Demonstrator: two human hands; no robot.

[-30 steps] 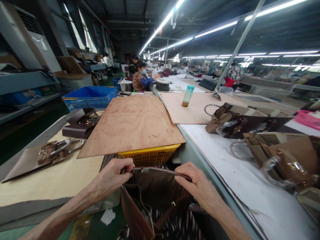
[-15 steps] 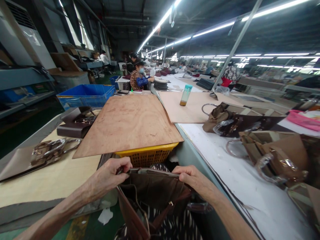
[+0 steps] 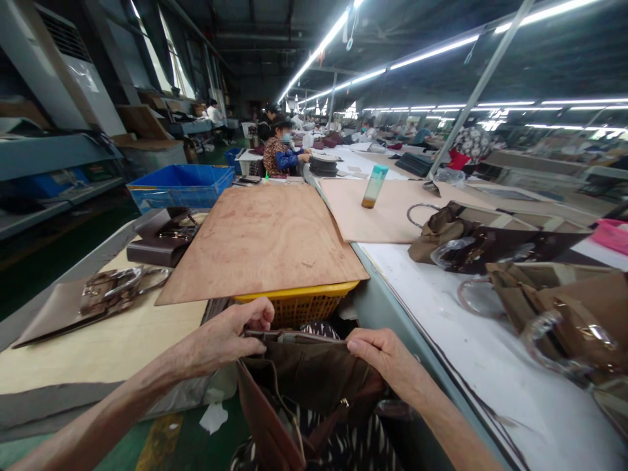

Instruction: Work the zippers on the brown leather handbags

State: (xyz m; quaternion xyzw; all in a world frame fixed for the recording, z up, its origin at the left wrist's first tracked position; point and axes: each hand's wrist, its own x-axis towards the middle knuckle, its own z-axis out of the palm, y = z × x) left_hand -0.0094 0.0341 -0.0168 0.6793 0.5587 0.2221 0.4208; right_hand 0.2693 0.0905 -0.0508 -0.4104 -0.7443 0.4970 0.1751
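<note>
**Both hands pinched on the rim of the brown bag**

My left hand (image 3: 228, 339) is closed on the left end of the brown bag's (image 3: 309, 376) top edge, thumb over the rim and fingers curled behind it. My right hand (image 3: 385, 353) pinches the same edge at its right end, knuckles up. The rim runs nearly straight between the two pinches, so I judge the step in hand to be holding this edge taut and level.

The bag sits low in front of me, over my striped clothing (image 3: 353, 445). It is just on my side of the yellow basket (image 3: 299, 304), and the plywood board (image 3: 267, 242) lies across the top of that basket. The bag's body hangs slack below the rim, with a strap and a small metal fitting (image 3: 346, 403) showing inside.

To do this well, I think both pinches should pull evenly outward; if one hand pulls harder, the rim will skew. The grip belongs on the stiff edge band, not the soft lining, which would bunch. I would hold the rim clear of the basket's lattice, since the bag is close to it and could snag.

To my right, on the white table (image 3: 441, 340), lie other brown bags with wrapped handles (image 3: 471, 245), well apart from my hands, and a bottle (image 3: 373, 186) stands further off.
</note>
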